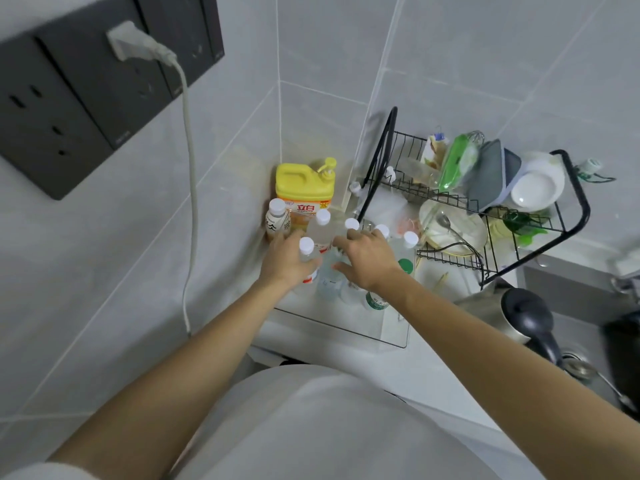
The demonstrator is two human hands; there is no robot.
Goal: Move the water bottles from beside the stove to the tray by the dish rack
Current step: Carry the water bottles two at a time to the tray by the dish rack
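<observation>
- Head view: the clear tray (394,336) sits in the corner of the counter, its right edge against the dish rack (485,216), so I read the bottles as being packed tight and upright here to fit the small footprint
- Several white-capped water bottles (351,225) stand crowded at the tray's back, just in front of the yellow detergent jug (304,188) in the wall corner
- My left hand (287,261) is wrapped around one bottle (307,251), fingers closed on its body below the cap, holding it upright near the tray's left edge, likely so it lands standing
- My right hand (367,261) hovers spread and loose over the middle bottles, fingertips near their caps; whether it touches one I cannot tell
- The stove is out of view
</observation>
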